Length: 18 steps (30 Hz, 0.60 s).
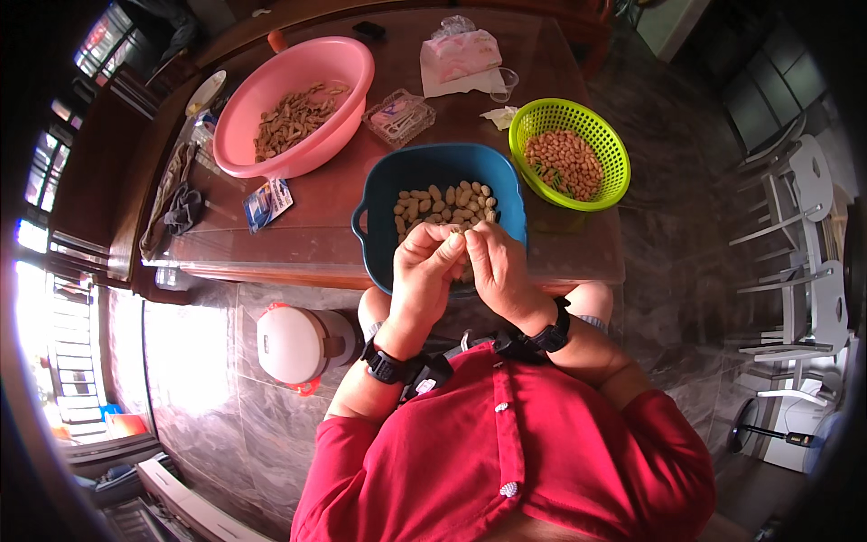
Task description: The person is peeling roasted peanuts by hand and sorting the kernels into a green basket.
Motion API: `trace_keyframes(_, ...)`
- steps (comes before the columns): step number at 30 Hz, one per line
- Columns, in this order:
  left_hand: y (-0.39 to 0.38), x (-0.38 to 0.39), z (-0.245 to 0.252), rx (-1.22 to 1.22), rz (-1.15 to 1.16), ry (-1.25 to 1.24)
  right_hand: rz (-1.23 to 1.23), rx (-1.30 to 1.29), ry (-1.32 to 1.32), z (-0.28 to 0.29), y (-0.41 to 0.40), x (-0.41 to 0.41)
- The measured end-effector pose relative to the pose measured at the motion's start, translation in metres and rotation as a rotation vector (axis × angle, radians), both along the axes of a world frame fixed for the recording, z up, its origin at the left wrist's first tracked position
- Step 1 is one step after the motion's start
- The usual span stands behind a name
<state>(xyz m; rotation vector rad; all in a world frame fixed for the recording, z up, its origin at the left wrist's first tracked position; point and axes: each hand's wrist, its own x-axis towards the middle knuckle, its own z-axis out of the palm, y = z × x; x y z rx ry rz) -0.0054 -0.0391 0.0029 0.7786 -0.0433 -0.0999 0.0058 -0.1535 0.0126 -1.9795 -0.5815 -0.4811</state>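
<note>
My left hand (428, 264) and my right hand (498, 267) meet over the near part of a blue plastic basin (441, 161). Between both thumbs and fingertips they pinch a small peanut in its shell (458, 229), mostly covered by the fingers. Unshelled peanuts (443, 203) lie in the basin below. To the right, a lime-green plastic colander (615, 146) holds shelled peanut kernels (563, 161) with reddish skins. A large pink plastic basin (237, 129) at the left has a heap of peanut shells (294, 122) inside.
On the wooden table (325, 230) are a clear plastic box (399, 118), a pink tissue pack (462, 54), a clear cup (504, 85), a blister card (268, 204) and a grey cloth (183, 210). A lidded bin (291, 344) stands on the floor; white chairs (809, 179) line the right.
</note>
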Motion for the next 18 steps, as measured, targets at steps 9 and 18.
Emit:
trace_keyframes(9, -0.006, 0.005, -0.001, 0.18, 0.179, -0.048, 0.136, 0.791, 0.804, -0.006, 0.011, 0.01)
trace_keyframes(18, 0.018, 0.01, 0.017, 1.072, 0.198, -0.559, 0.532, 1.081, 1.258, -0.024, -0.008, 0.025)
